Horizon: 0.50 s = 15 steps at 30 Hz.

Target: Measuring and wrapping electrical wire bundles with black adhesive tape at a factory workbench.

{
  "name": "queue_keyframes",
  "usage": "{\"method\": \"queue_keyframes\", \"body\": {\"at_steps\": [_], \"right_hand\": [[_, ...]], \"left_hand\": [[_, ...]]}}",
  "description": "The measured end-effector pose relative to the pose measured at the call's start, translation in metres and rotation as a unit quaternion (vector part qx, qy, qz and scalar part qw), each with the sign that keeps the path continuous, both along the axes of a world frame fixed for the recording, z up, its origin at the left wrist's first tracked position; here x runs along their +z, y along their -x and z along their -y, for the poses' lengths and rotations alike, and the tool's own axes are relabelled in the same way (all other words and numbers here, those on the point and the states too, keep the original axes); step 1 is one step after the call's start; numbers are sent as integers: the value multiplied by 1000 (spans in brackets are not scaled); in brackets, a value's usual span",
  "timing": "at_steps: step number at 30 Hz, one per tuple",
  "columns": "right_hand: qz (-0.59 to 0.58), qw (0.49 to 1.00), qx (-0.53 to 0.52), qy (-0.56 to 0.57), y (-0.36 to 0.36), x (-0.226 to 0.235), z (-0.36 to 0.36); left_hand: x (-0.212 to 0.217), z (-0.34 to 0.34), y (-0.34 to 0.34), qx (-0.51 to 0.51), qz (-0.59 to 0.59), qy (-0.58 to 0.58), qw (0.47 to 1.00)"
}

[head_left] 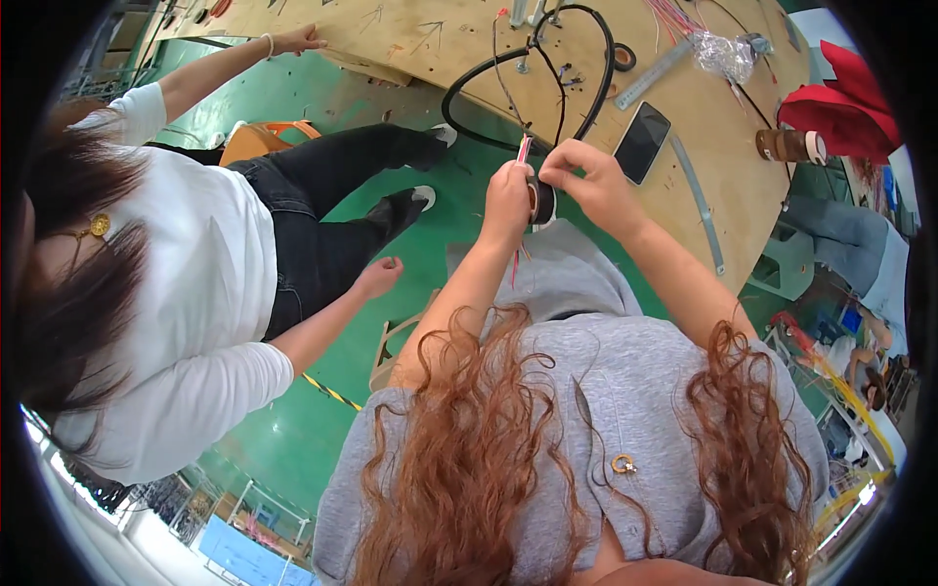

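Observation:
My left hand [506, 200] is closed around a thin bundle of coloured wires [525, 148], whose red and pale ends stick out above and below the fist. Right beside that fist is a roll of black tape [544, 205], partly hidden by the fingers. My right hand [591, 186] is closed in a pinch just above the roll; what lies between thumb and finger is too small to make out. Beyond both hands a black cable harness [598, 98] forms a loop over the table's edge, with thinner branches running down toward the wires.
The wooden table [703, 127] carries a phone [643, 143], a metal ruler [655, 74], a grey strip [696, 200], another tape roll [623, 57] and a clear plastic-wrapped bundle [728, 57]. A brown cup-like cylinder [791, 146] lies by red cloth [845, 103]. A co-worker [195, 244] stands at left, one hand on the table.

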State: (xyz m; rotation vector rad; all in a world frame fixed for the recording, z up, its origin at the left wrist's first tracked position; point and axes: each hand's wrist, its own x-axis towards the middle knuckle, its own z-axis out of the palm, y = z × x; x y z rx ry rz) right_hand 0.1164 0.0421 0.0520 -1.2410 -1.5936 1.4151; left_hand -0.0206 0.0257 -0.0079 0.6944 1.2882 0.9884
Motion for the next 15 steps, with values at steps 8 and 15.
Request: {"method": "queue_keyframes", "body": {"at_steps": [8, 15], "right_hand": [[-238, 912, -107, 316, 32, -18, 52], [-299, 912, -99, 263, 16, -27, 26]], "left_hand": [[-1, 4, 19, 30, 24, 25, 999], [-13, 9, 52, -27, -18, -58, 998]]}}
